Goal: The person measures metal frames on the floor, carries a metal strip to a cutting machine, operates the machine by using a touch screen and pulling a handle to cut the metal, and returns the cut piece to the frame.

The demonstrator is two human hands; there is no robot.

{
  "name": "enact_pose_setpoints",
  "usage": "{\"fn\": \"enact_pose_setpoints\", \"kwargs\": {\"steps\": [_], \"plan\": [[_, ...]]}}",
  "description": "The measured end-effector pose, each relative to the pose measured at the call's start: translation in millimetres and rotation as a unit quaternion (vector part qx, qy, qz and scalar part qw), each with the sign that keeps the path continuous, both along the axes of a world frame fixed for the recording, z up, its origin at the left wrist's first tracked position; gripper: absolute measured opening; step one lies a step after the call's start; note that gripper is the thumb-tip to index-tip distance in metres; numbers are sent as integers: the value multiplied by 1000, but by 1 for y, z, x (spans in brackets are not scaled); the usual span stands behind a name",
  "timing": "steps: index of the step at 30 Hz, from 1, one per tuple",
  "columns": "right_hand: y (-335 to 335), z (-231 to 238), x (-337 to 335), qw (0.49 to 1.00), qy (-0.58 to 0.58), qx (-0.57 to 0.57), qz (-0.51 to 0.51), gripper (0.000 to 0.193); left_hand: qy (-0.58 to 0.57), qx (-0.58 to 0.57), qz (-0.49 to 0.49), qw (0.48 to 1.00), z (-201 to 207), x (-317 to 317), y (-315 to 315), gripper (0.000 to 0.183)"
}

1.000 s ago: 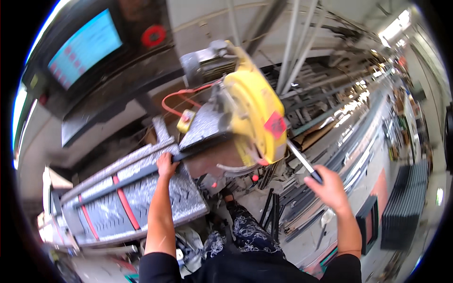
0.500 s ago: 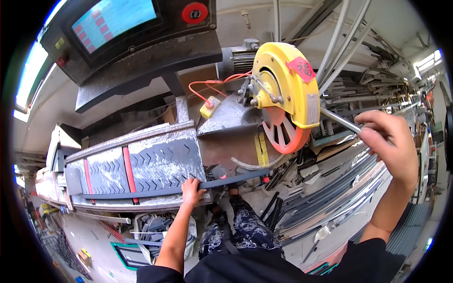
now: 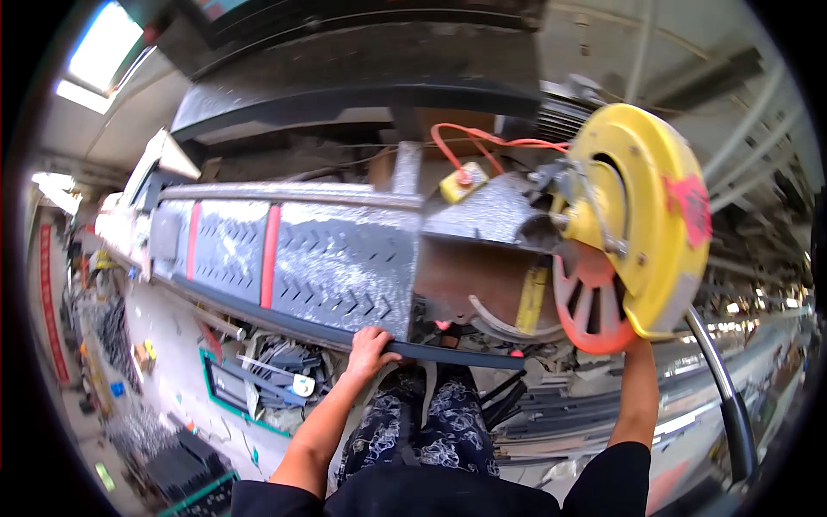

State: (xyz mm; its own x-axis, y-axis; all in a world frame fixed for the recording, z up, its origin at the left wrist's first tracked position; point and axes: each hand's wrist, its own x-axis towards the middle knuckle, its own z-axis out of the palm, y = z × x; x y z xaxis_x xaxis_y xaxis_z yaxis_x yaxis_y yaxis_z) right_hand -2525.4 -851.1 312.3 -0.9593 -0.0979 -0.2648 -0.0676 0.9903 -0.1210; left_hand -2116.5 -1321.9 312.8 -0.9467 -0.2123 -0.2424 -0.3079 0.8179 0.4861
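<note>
A long dark grey profile bar (image 3: 465,354) lies along the near edge of the saw table (image 3: 345,250), its right end sticking out past that edge. My left hand (image 3: 370,351) grips the bar close to the table's right corner, fingers over the top. At the right stands a cut-off saw with a yellow blade guard (image 3: 637,207) and a slotted orange-red lower guard (image 3: 594,302). My right forearm reaches up behind these guards, which hide the right hand and whatever it touches. The saw's metal lever (image 3: 711,358), with a black grip, hangs down to the right of that forearm, apart from it.
Red strips (image 3: 270,258) cross the chevron-slotted table. A yellow switch box (image 3: 463,182) with orange cable sits behind the bar. Offcuts and a green-edged frame (image 3: 220,392) lie on the floor at left. Long profiles (image 3: 551,426) are stacked at right. A dark console housing (image 3: 362,65) overhangs the back.
My right hand has left the lever and gone behind the saw guard. The lever has swung downward. My left hand stays on the bar, which now lies against the table's near edge. The view has shifted left.
</note>
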Motion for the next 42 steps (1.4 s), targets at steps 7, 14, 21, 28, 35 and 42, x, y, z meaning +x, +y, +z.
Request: {"fn": "enact_pose_setpoints", "kwargs": {"steps": [7,14,21,28,35,42], "plan": [[-15,-37,0,1000,11,26,-9,17,-10,-11,-1,1000,1,-1,-2,44],[-26,-50,5,999,34,25,-8,11,1,-9,13,1000,0,-9,-11,45],[-64,-66,31,992,88,-27,83,8,114,-51,62,990,33,-56,-2,57],[-303,-21,135,942,96,-120,298,4,211,-72,9,975,4,-146,3,62],[-350,24,219,919,-23,-369,139,31,112,-172,-45,978,-39,-151,-105,18],[-230,-11,200,941,-40,-335,42,23,-39,-276,14,960,-24,-124,-254,9]]}}
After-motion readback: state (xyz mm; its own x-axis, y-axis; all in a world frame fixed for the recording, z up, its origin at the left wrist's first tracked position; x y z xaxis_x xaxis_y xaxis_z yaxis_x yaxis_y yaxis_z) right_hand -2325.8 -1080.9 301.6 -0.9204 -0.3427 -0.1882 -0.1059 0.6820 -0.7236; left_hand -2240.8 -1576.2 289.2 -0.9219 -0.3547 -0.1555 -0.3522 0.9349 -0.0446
